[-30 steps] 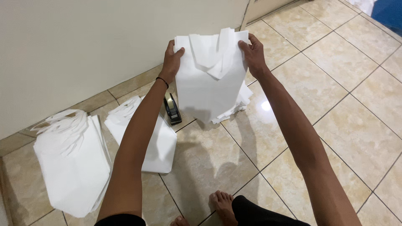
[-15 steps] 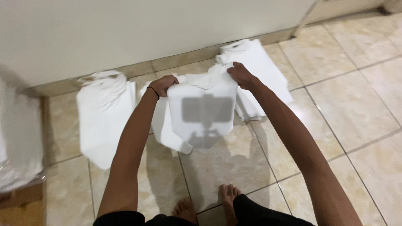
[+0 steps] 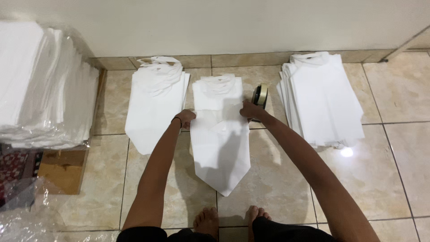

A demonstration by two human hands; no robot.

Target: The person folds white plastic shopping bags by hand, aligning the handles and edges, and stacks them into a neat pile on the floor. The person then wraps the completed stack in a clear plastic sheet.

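Note:
A white bag (image 3: 220, 152) hangs down over the middle pile of white bags (image 3: 218, 92) on the tiled floor, its pointed bottom toward my feet. My left hand (image 3: 186, 118) grips its upper left corner and my right hand (image 3: 249, 110) grips its upper right corner. A black band sits on my left wrist.
A second pile of white bags (image 3: 154, 101) lies to the left and a third (image 3: 322, 98) to the right. A roll of tape (image 3: 260, 95) stands by my right hand. A tall wrapped stack of white sheets (image 3: 42, 85) sits far left on a wooden board. The wall runs along the back.
The bag I held up in front of me has come down onto the middle pile. The view has swung left, bringing all three piles and the wrapped stack into sight.

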